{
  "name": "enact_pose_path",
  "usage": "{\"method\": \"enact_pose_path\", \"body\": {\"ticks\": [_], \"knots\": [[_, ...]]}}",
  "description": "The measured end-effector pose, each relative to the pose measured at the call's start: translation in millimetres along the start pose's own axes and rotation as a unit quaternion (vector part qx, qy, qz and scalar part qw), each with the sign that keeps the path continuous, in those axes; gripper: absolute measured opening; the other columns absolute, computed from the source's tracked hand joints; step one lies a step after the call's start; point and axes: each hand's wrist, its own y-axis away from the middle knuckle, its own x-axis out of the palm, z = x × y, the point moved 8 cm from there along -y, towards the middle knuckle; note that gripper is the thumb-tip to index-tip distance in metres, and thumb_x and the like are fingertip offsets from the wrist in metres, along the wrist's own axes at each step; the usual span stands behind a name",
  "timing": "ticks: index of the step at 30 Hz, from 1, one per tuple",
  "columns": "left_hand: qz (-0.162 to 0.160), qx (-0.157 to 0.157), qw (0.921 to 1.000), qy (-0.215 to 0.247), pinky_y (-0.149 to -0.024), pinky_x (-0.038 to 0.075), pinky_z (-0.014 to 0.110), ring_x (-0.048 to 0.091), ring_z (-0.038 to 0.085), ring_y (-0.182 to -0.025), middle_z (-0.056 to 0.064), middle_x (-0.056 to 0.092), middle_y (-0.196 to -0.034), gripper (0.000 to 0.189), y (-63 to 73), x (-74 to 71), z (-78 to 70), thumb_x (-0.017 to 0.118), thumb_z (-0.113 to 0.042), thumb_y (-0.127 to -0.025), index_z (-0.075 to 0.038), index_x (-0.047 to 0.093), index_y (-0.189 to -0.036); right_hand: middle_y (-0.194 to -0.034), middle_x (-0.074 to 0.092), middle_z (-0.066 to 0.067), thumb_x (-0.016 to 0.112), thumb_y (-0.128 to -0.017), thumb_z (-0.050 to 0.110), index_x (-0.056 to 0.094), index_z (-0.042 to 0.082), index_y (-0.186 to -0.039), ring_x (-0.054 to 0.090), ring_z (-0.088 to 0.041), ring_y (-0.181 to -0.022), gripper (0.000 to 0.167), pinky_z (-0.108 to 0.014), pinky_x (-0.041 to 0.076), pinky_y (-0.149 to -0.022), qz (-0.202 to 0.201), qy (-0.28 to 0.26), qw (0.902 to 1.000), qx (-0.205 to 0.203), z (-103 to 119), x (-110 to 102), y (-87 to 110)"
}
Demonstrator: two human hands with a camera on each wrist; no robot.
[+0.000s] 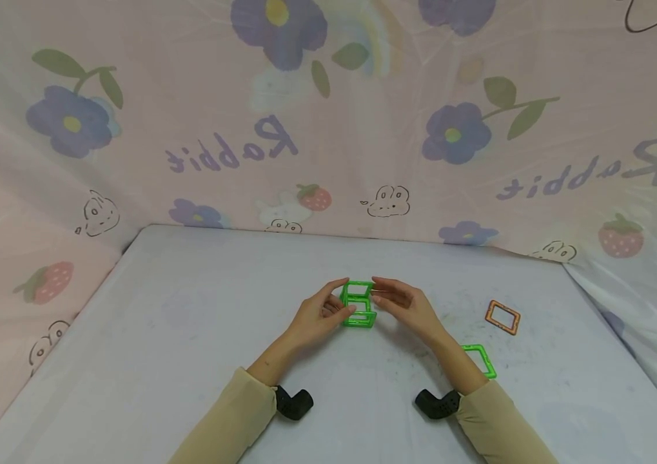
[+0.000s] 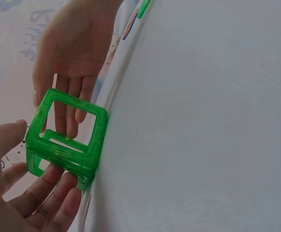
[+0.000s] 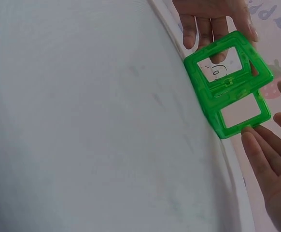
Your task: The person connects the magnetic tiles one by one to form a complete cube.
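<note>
Several green square magnetic tiles (image 1: 358, 283) stand joined as a small open-framed box on the table, between the two hands. My left hand (image 1: 318, 319) holds the box from its left, thumb at the front edge and a fingertip by the back tile; the left wrist view shows its fingers against the green frame (image 2: 63, 162). At the box's right side is my right hand (image 1: 412, 309), its fingers fairly straight. In the right wrist view its fingertips (image 3: 249, 137) touch a tile's edge, while the thumb stands apart from the frame.
A loose green square tile (image 1: 486, 361) lies partly hidden under the right forearm. Farther right is an orange square tile (image 1: 503, 318) lying flat. The white table (image 1: 189, 361) ends at a patterned curtain (image 1: 351, 167) at the back and sides.
</note>
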Motion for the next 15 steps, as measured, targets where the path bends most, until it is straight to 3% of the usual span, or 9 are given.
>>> {"method": "enact_pose_path", "body": {"ticks": [8,15], "knots": [[-0.002,-0.006,0.9999,0.015,-0.078,0.051,0.029,0.064,0.014,-0.083,0.008,0.066,-0.096,0.056,-1.6,1.3,6.1,0.064,-0.024,-0.093,-0.013,0.043,-0.143,-0.134,0.052,-0.026,0.06,-0.094,0.01,0.043,0.0,-0.141,0.053,-0.042,-0.121,0.051,-0.02,0.049,-0.088,0.02,0.0,0.9997,-0.014,3,0,4.3],[-0.011,-0.019,0.999,0.039,-0.082,0.051,0.035,0.066,0.017,-0.087,0.006,0.068,-0.093,0.054,-0.9,-0.8,9.3,0.065,-0.025,-0.092,-0.019,0.045,-0.142,-0.134,0.054,-0.023,0.061,-0.094,0.014,0.043,0.002,-0.142,0.054,-0.038,-0.122,0.053,-0.019,0.047,-0.09,0.018,0.027,0.9995,-0.003,-5,-9,12.7]]}}
